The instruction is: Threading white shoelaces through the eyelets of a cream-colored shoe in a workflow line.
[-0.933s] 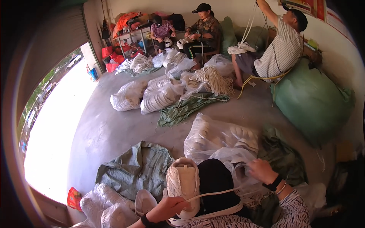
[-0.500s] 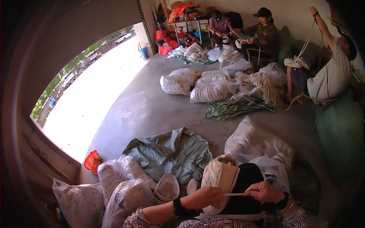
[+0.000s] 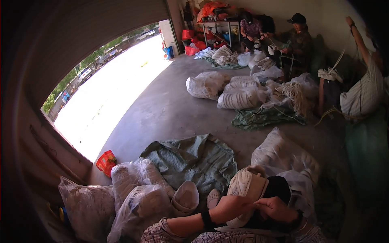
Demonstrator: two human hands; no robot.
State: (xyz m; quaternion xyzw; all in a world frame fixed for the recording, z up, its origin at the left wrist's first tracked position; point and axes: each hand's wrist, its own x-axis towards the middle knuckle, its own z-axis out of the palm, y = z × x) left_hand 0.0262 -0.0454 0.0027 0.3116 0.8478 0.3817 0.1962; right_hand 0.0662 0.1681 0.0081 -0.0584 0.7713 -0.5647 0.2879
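By the shoe's edge, left hand and right hand pinch lace; floor beyond.

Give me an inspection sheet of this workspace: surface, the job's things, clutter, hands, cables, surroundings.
Surface: grey floor, largely covered near the person.
Job's things: pale shoe right at the hands; second shoe beside the bags.
Clutter: clear bags at lower left, more mid-floor; green sheet spread on the floor; red packet near the doorway.
Hands: left hand and right hand close together, fingertips pinched in front of the pale shoe, seemingly on a lace.
Cables: nothing seen.
Surroundings: raised shutter at left; three people toward the back and right.
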